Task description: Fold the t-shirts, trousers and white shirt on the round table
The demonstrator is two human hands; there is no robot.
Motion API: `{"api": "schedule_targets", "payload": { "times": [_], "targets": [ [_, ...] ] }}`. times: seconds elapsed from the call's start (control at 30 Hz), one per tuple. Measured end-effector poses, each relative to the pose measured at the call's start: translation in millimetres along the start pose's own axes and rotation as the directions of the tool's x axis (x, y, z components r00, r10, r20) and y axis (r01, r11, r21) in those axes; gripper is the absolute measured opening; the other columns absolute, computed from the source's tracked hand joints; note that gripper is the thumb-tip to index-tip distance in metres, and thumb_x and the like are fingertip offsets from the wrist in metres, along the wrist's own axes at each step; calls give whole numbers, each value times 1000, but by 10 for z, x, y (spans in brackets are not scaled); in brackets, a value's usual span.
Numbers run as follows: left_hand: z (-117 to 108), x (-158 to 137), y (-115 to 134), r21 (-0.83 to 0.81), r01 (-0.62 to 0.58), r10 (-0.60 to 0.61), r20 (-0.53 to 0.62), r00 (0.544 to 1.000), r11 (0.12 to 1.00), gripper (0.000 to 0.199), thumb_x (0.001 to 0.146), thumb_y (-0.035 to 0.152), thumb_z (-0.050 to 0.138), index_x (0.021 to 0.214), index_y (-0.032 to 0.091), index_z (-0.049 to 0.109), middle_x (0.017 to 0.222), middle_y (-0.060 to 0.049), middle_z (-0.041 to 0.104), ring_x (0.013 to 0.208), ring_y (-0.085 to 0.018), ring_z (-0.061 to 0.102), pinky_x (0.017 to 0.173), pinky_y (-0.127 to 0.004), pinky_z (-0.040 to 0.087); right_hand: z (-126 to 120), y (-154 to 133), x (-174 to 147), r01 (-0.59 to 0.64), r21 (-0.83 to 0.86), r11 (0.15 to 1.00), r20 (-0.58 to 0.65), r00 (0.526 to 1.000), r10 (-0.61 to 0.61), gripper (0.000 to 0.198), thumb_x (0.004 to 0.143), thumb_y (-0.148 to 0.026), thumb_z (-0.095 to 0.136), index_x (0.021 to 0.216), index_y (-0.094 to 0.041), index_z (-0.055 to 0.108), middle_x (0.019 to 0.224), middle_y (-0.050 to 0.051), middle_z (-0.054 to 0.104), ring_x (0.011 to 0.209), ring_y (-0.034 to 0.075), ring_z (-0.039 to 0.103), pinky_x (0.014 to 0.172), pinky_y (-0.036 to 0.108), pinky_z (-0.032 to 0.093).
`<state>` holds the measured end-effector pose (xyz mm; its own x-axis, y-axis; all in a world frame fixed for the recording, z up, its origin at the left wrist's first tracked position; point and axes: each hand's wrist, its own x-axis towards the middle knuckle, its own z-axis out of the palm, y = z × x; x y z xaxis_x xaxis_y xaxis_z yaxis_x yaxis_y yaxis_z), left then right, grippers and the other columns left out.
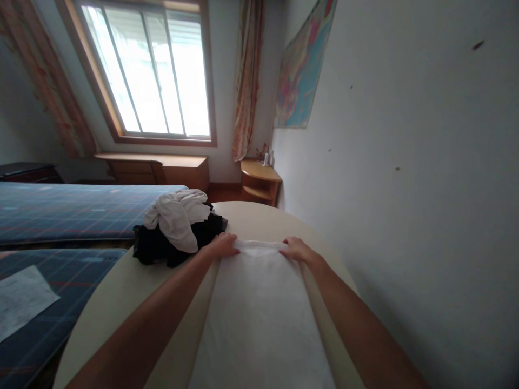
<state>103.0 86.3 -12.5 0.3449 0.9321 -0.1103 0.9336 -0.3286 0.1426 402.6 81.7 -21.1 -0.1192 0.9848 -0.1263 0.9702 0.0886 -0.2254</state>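
A white piece of clothing (263, 319), flattened into a long strip, lies on the cream round table (259, 213) and runs toward me out of the bottom of the view. At its far edge, my left hand (223, 246) pinches the left corner. My right hand (298, 249) pinches the right corner of that same edge. Between the two hands the edge looks slightly raised or folded over. Just left of my left hand sits a heap of loose clothes, with a white garment (176, 216) on top of black clothes (156, 246).
Two blue plaid mattresses (81, 210) lie left of the table, with a sheet of paper (26, 300) on the nearer one. A wall (425, 216) stands close on the right. Beyond are a wooden desk (186, 170) under the window and a corner shelf (261, 173).
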Motion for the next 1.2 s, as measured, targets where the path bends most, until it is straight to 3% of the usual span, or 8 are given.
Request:
{"api": "schedule_targets", "payload": {
  "times": [0.13,0.27,0.4,0.53,0.63,0.93,1.2],
  "targets": [
    [-77,150,-31,-50,-5,9,83,997,999,37,73,40,75,102,18,71,102,-9,73,96,-24,68,79,-27,51,-59,2,45,-29,45,999,55,998,27,37,77,-35,71,107,-13,72,109,13,72,100,25,66,81,27,47],
    [-120,155,0,-83,-20,25,65,998,996,31,70,31,77,98,20,72,96,-5,75,90,-21,69,73,-23,49,-105,7,16,-12,94,996,56,998,6,34,74,-24,71,107,-16,71,103,8,73,92,20,67,73,24,47],
    [-215,113,17,-93,-4,-1,-53,999,996,31,72,31,75,102,23,71,102,-6,74,96,-24,68,76,-25,48,-214,-1,9,41,125,991,6,999,-42,28,76,-17,66,103,-16,73,103,6,74,94,19,67,78,24,47],
    [-402,79,43,-105,22,-46,-235,971,994,27,85,31,63,110,25,67,111,-6,71,103,-24,65,82,-28,47,-417,-48,7,85,138,987,-159,985,-63,31,88,-19,56,116,-15,68,122,11,68,114,22,61,93,27,44],
    [-555,15,73,-112,0,-35,-309,951,994,23,86,31,62,108,24,67,109,-6,71,102,-24,65,82,-29,47,-590,-94,-68,120,152,981,-238,968,-81,30,91,-22,54,117,-16,67,122,11,68,113,22,62,94,27,43],
    [-817,-631,106,-130,-137,79,-376,923,982,22,84,35,64,101,22,68,94,-5,72,87,-24,65,76,-31,46,-939,-213,-834,327,197,924,-310,915,-257,19,86,-24,58,102,-19,69,103,6,74,94,20,67,83,28,47],
    [-678,-1370,190,-162,-310,240,-350,906,937,13,81,25,64,94,23,67,90,-1,70,83,-18,63,72,-26,43,-863,-308,-1650,444,158,882,-257,881,-397,22,82,-21,57,101,-22,68,99,5,73,89,21,65,83,30,47]
  ]
}}
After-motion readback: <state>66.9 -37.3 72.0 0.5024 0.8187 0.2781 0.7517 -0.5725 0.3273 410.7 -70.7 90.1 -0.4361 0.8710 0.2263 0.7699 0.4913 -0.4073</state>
